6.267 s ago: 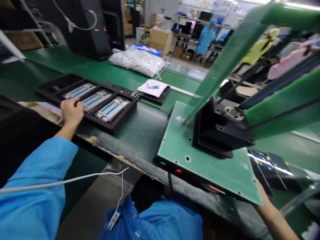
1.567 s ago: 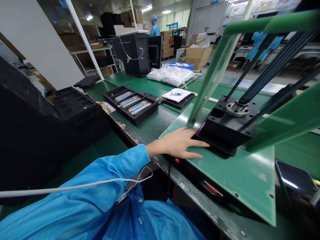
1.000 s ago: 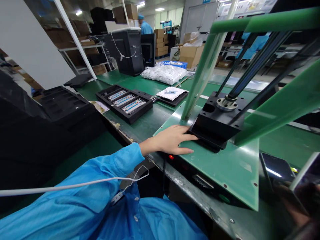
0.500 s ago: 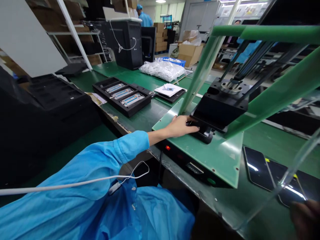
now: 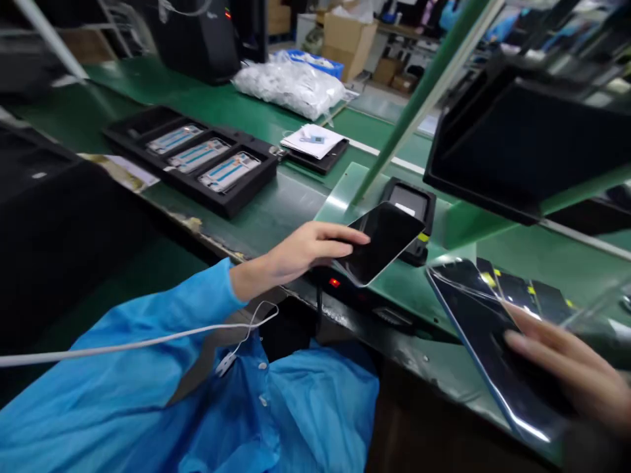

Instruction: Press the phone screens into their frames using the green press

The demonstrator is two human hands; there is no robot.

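My left hand (image 5: 296,255) grips the left edge of a dark-screened smartphone (image 5: 387,238), fingers lying over the glass, tilted above the front of the green press base (image 5: 340,197). Behind that phone sits a black fixture (image 5: 428,209) with a recessed nest, partly covered by it. A second, larger-looking smartphone (image 5: 473,315) with a glossy dark face and silver edge is held by my right hand (image 5: 566,358) at the lower right. Over the fixture hangs the raised black press head (image 5: 522,148), clear of both phones.
More dark phones or panels (image 5: 515,289) with yellow tabs lie to the right. At left, a black foam tray (image 5: 246,197) holds several opened phone bodies. Behind are papers (image 5: 310,139) on a black tray, a plastic bag (image 5: 290,85) and a green post (image 5: 419,92).
The press head has gone up off the fixture. My left hand has drawn back with a phone, and my right hand has come inward carrying another. The view has tilted down.
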